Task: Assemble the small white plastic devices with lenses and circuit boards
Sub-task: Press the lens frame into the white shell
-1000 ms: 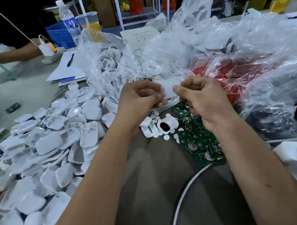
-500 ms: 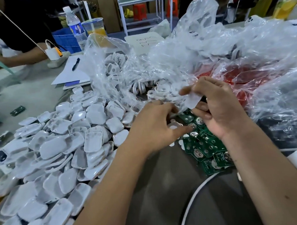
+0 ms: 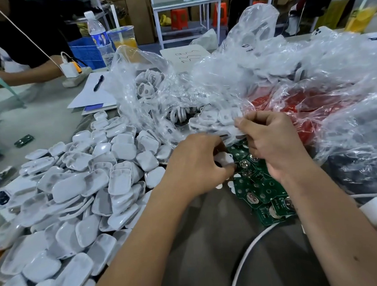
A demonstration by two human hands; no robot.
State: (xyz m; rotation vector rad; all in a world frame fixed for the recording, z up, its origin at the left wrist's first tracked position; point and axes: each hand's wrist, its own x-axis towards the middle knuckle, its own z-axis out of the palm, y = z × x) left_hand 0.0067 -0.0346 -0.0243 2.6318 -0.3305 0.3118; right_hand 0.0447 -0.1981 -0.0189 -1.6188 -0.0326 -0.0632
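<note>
Two bare hands meet at the middle of a crowded grey table (image 3: 209, 239), each with its grip closed on a part. The left hand (image 3: 197, 166) pinches a small white plastic housing shell (image 3: 224, 159) between thumb and curled fingers, low over a spread of green circuit boards with round silver battery holders (image 3: 258, 189). The right hand (image 3: 274, 143) sits higher and farther from the camera, thumb and forefinger pinching a thin pale piece (image 3: 239, 129) at the edge of a crumpled clear plastic bag of white parts (image 3: 181, 95); whether that piece is a lens film or a fold of the bag cannot be told.

The relation that matters: the shell lies down and to the left of the right hand's pinch, near but not touching it, with the boards directly beneath both. The right hand is nearer the boards' centre, so it would likely bring the next part to the shell. The shell's long axis cannot be made out, since the fingers hide much of it.

The shell looks glossy, rounded and light, with a lobed edge showing past the fingertips. To the left, a large heap of white rounded plastic covers (image 3: 77, 191) fills the table.
</note>
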